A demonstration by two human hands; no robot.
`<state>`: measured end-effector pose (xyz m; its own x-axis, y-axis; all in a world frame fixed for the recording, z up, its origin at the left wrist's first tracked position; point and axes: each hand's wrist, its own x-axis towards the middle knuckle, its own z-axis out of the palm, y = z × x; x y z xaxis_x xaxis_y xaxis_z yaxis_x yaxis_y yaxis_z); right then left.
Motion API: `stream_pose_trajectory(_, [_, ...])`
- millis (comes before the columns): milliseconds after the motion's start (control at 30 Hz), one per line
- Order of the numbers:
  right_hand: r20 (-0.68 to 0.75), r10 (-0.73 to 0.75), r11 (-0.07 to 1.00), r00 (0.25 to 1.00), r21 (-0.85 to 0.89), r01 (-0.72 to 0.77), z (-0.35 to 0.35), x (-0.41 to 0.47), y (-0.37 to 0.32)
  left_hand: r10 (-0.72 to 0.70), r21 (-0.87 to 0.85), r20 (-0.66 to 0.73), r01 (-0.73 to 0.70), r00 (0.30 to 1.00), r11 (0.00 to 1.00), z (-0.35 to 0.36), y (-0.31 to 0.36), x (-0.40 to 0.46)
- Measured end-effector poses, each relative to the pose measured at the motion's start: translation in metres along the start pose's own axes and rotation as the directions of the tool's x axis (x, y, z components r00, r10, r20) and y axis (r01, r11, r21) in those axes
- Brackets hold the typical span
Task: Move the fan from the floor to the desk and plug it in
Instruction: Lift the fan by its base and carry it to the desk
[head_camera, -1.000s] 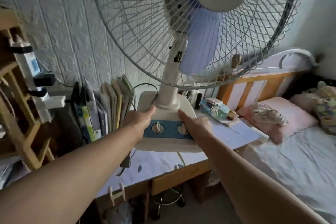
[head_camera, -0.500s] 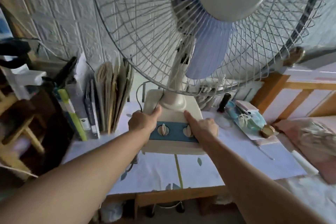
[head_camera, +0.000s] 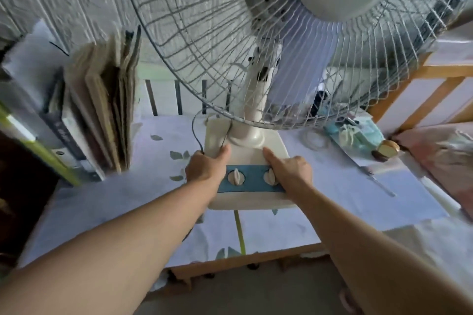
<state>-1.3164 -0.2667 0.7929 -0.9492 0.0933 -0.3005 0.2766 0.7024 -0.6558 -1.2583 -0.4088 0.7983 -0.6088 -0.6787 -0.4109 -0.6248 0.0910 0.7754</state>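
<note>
1. Closer now than half a second ago, the cream plastic table fan with a wire cage and pale blue blades [head_camera: 252, 151] fills more of the head view, and the wooden bed frame [head_camera: 419, 89] has slid toward the right edge.
2. Head view: the fan's base sits over the desk covered in a white leaf-print cloth [head_camera: 102, 202]; whether the base rests fully on it cannot be told.
3. The left hand [head_camera: 204, 169] grips the base's left side, thumb on top and fingers wrapped under the edge.
4. The right hand [head_camera: 290, 169] clamps the right side, thumb lying along the top beside the neck.
5. Two cream knobs on a blue control strip [head_camera: 249, 179] lie between the hands.
6. A thin dark cord [head_camera: 195, 133] loops beside the left thumb.
7. Upright worn books [head_camera: 105, 110] stand at the left, apart from the base.
8. A teal packet [head_camera: 353, 133] lies at the right.
</note>
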Motion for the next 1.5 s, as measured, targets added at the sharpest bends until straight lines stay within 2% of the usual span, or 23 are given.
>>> stream_pose_trajectory(500, [-0.054, 0.057, 0.998, 0.997, -0.031, -0.058, -0.022, 0.059, 0.093, 0.008, 0.057, 0.055, -0.011, 0.998, 0.998, 0.112, -0.021, -0.002])
stream_pose_trajectory(1067, [-0.028, 0.061, 0.998, 0.998, -0.004, -0.061, -0.007, 0.09, 0.122, -0.01, 0.104, 0.004, 0.009, 1.0, 0.995, 0.147, -0.042, 0.009])
stream_pose_trajectory(1367, [-0.085, 0.025, 0.999, 0.996, -0.044, -0.029, -0.007, 0.084, 0.122, 0.167, 0.318, 0.085, -0.186, 0.982, 0.93, 0.137, -0.045, 0.006])
stream_pose_trajectory(1500, [-0.135, 0.021, 0.994, 0.991, -0.107, -0.036, -0.01, 0.08, 0.121, 0.192, 0.371, 0.083, -0.209, 0.978, 0.905, 0.135, -0.045, 0.004])
